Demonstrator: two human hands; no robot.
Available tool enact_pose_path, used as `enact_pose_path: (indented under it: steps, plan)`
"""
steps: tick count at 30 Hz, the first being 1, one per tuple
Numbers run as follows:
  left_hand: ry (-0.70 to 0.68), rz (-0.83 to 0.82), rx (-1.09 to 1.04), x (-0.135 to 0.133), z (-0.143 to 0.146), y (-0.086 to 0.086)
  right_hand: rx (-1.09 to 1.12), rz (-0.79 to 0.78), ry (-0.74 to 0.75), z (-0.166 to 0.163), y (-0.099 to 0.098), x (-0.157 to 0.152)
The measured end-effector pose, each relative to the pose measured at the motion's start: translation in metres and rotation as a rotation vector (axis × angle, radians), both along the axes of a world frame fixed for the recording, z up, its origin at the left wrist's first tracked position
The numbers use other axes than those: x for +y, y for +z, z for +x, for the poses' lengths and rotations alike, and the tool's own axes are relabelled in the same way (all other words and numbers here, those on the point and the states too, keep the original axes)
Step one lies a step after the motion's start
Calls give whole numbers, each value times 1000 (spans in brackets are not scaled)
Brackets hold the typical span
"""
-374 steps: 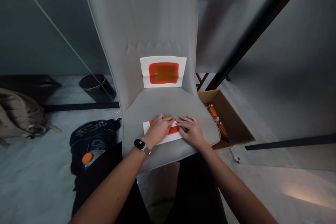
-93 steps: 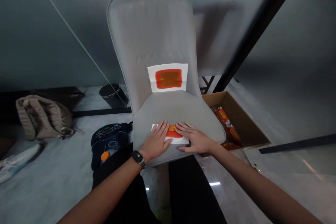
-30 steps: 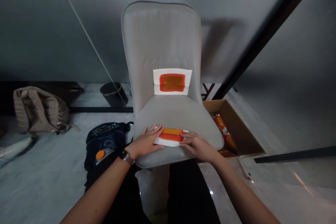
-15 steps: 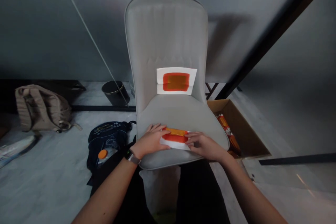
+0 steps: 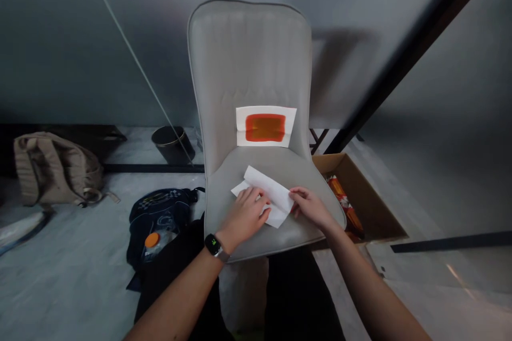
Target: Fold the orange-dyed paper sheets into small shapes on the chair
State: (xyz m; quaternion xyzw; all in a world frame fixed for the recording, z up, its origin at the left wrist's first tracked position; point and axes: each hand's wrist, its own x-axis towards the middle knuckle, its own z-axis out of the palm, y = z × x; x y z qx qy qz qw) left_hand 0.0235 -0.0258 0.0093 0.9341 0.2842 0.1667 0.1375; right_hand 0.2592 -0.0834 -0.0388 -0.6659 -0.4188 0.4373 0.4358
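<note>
A creased sheet of paper [image 5: 269, 187], its white side up, lies at an angle on the seat of the grey chair [image 5: 224, 229]. At its right end my right hand [image 5: 310, 206] pinches the edge, and a bit of red shows under the fingers. My left hand [image 5: 247, 216] rests over the paper's lower left part, fingers loosely curled and apart; no grip shows. A watch [image 5: 214, 245] sits on the left wrist. Against the backrest leans a second white sheet [image 5: 242, 122] with a red and orange painted rectangle [image 5: 265, 128].
Right of the chair stands an open cardboard box [image 5: 372, 208] with red and orange packets [image 5: 344, 208]. On the left floor are a dark blue backpack [image 5: 160, 213], an orange-capped bottle [image 5: 152, 241], a beige backpack [image 5: 60, 170] and a black bin [image 5: 174, 144].
The folded paper has been turned from its red and orange side to its white side and now lies slanted. My left hand has let go of its left end.
</note>
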Motion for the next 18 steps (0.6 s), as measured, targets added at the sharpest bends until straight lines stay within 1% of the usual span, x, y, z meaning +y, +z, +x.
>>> enact_pose_path:
  steps: [1,3,5,9,13,14,16,18]
  plan:
    - [-7,-16,37,0,-1,-7,-28,-18,-46,4,-4,3]
    - [-17,-41,107,2,-3,-18,-178,-50,-117,12,-9,7]
    - [-16,-47,173,3,-3,-24,-351,-64,-160,21,-10,9]
    - [61,-10,241,3,13,-22,-534,-64,-196,29,-6,10]
    - [189,56,258,4,35,-19,-755,-146,-149,22,-1,10]
    - [202,69,262,5,38,-20,-789,-145,-150,19,2,10]
    - [201,88,268,8,40,-23,-806,-75,-201,7,15,5]
    - [201,97,270,11,40,-26,-728,50,-257,-16,37,-6]
